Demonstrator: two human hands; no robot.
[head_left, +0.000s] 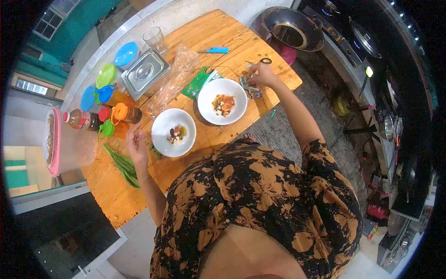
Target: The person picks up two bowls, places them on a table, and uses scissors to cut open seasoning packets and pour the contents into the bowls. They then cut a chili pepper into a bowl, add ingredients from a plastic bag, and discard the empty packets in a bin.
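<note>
My right hand (263, 75) is at the right side of the table, fingers pinched at a small silvery packet (253, 90) among others; the fingertips are partly hidden. Scissors (265, 61) lie just beyond it. Near it is a white bowl (207, 91) holding chopped red and pale bits. A second white bowl (162, 122) holds small heaps of seasoning and some yellowish liquid. Left of that bowl, my left hand (136, 145) hovers with loosely curled fingers apart and nothing visible in them. Green vegetables (121, 165) lie beside it.
Bottles and jars with coloured lids, including a brown sauce bottle (82, 119), crowd the left edge. Behind the bowls are a lidded metal container (145, 73), clear plastic (179, 72), a green packet (193, 85) and a blue lighter (217, 50). A wok (297, 33) stands beyond the table.
</note>
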